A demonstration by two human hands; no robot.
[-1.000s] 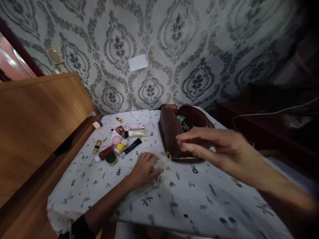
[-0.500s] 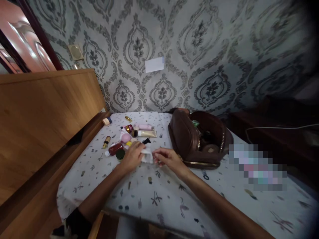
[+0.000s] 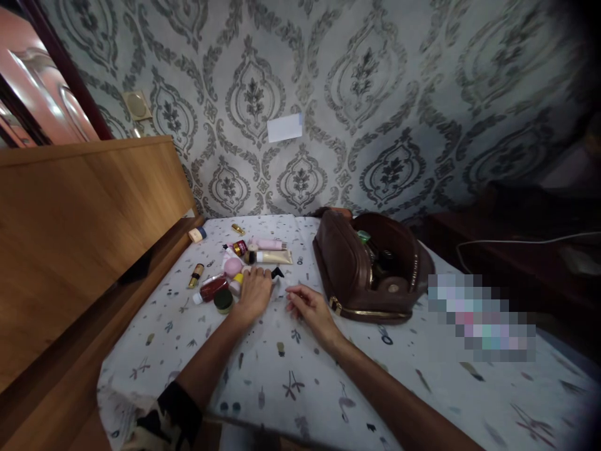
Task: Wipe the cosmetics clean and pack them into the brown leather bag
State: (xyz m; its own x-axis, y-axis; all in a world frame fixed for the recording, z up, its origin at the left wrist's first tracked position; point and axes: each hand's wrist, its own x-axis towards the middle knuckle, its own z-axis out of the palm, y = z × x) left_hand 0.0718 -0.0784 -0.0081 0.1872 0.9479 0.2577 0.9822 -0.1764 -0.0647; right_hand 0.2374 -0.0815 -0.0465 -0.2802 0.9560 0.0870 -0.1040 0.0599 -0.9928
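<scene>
My left hand (image 3: pixel 255 292) lies palm down at the right edge of a group of cosmetics, its fingers bent over something I cannot make out. A black pump nozzle (image 3: pixel 277 273) pokes out just beyond its fingertips. Around it are a dark-lidded jar (image 3: pixel 224 301), a red bottle with a white cap (image 3: pixel 212 289), a pink round item (image 3: pixel 233 267) and a beige tube (image 3: pixel 275 257). To the right, my right hand (image 3: pixel 310 308) hovers over the cloth, fingers loosely curled and apart, with nothing visible in them.
A brown handbag (image 3: pixel 340 263) stands unzipped at the right, with items inside. Behind the group lie a pink tube (image 3: pixel 270 244) and a small gold item (image 3: pixel 238 229). A gold tube (image 3: pixel 196 275) lies at the left. The wooden panel (image 3: pixel 89 219) borders the patterned cloth (image 3: pixel 263 357).
The white piece that was between my hands no longer shows there. My left hand now lies flatter over the cosmetics. My right hand stays close to where it was.
</scene>
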